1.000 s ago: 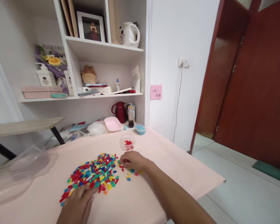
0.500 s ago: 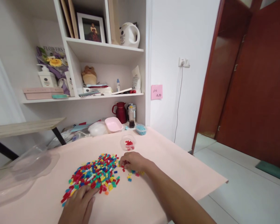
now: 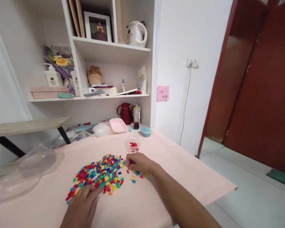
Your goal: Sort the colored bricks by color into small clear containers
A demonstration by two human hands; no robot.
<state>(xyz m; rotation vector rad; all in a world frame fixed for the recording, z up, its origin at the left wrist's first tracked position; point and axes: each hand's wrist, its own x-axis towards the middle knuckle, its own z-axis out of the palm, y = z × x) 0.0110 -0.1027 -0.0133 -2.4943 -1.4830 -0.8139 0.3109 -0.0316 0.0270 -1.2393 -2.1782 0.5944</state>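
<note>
Right hand [image 3: 138, 162] near red-piece tub [image 3: 132, 144]; left hand [image 3: 83, 202] touching colorful pile [image 3: 100, 172].

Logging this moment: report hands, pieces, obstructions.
Left hand at the colored pile's near edge. Right hand at its right side, red piece at fingertips. Clear tub beyond right hand. No obstruction seen between hands and pile.

- Red piece [image 3: 129, 165]: earlier on the pink table covering [image 3: 180, 171] at the fingertips; now between the fingers of the right hand [image 3: 139, 162].
- Right hand: shifted slightly rightward, away from the multicoloured pile [image 3: 97, 174].
- Head view: turned slightly left; shelves [image 3: 111, 46] and table covering appear farther right.
</note>
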